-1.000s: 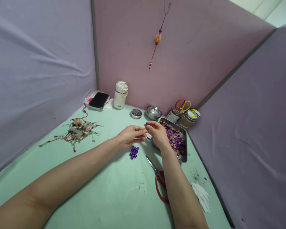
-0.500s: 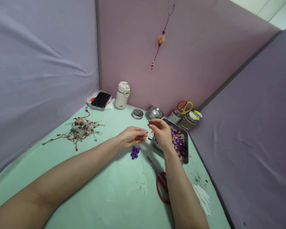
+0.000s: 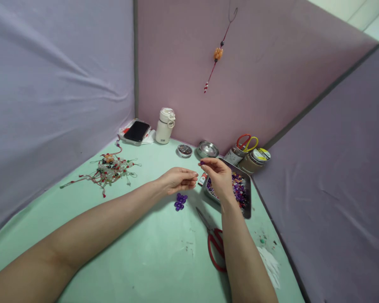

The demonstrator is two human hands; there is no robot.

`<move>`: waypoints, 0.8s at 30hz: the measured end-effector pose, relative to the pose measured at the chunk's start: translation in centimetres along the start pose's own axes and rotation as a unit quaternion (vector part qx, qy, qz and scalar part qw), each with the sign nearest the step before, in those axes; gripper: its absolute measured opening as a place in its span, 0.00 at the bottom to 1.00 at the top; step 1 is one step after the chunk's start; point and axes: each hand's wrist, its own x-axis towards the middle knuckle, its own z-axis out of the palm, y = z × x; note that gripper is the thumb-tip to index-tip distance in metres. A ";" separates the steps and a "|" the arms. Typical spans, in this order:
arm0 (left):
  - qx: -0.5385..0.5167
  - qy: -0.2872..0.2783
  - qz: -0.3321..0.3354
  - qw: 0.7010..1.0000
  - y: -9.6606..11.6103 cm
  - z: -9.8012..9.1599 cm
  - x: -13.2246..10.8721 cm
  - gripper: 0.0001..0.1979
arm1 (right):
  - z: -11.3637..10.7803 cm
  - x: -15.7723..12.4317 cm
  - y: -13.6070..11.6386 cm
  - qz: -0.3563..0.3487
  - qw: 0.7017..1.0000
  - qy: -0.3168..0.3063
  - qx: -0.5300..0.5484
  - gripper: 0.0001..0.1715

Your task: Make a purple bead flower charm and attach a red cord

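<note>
My right hand (image 3: 219,174) pinches a small purple bead (image 3: 202,163) between thumb and fingertips, over the left edge of the metal tray of beads. Just to its left, my left hand (image 3: 180,181) has its thumb and index finger pressed together. Whatever those fingertips hold, if anything, is too small to make out. Several purple beads (image 3: 180,202) lie in a small cluster on the green table below the left hand. Mixed beads, many of them purple, fill the tray (image 3: 249,206), partly hidden by my right hand and forearm.
Red-handled scissors (image 3: 211,235) lie beside my right forearm. A heap of beaded strings (image 3: 112,170) is at the left. Along the back stand a phone (image 3: 137,131), a white bottle (image 3: 164,126), a spool (image 3: 184,150), a metal bowl (image 3: 207,150) and jars (image 3: 255,160). A beaded string (image 3: 218,54) hangs above.
The view has turned slightly, so everything sits a little further right. Both hands keep nearly the same pose, and the purple bead stays pinched in my right hand.
</note>
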 end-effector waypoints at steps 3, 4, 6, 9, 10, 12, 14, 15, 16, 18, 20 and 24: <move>-0.001 0.004 -0.001 1.000 0.1 0.1 -0.1 0.07 | -0.1 0.0 0.1 -0.004 1.000 -0.007 -0.009 0.11; -0.001 0.004 -0.002 1.000 0.1 0.1 -0.2 0.06 | -0.1 0.0 0.1 -0.005 1.000 -0.008 -0.012 0.11; 0.000 0.001 -0.004 1.000 0.2 0.2 -0.2 0.05 | -0.1 0.0 0.1 -0.005 1.000 -0.010 -0.020 0.10; 0.004 -0.002 0.001 1.000 0.3 0.2 -0.2 0.04 | 0.0 0.0 0.1 0.002 1.000 -0.016 -0.027 0.10; 0.007 -0.001 0.005 1.000 0.3 0.2 -0.2 0.04 | 0.0 0.0 0.0 0.005 0.999 -0.019 -0.028 0.10; 0.015 -0.001 0.017 1.000 0.2 0.1 -0.1 0.05 | 0.1 0.0 0.0 0.008 0.999 -0.025 -0.024 0.12; 0.024 0.001 0.034 0.999 0.2 0.0 0.0 0.05 | 0.1 -0.1 0.0 0.014 0.999 -0.035 -0.014 0.16; 0.029 0.003 0.043 0.999 0.2 0.0 0.0 0.05 | 0.1 -0.1 0.0 0.019 0.999 -0.040 -0.009 0.18; 0.033 0.005 0.052 0.998 0.1 -0.1 0.1 0.05 | 0.1 -0.1 0.0 0.026 0.999 -0.047 -0.006 0.19; 0.040 0.006 0.070 0.997 0.0 -0.2 0.3 0.05 | 0.0 0.0 0.1 0.037 0.997 -0.062 -0.005 0.20; 0.042 0.005 0.080 0.996 -0.1 -0.4 0.5 0.06 | -0.1 0.0 0.2 0.043 0.996 -0.073 -0.011 0.20; 0.038 0.009 0.084 0.996 -0.2 -0.6 0.6 0.07 | -0.2 0.1 0.4 0.039 0.994 -0.091 -0.051 0.19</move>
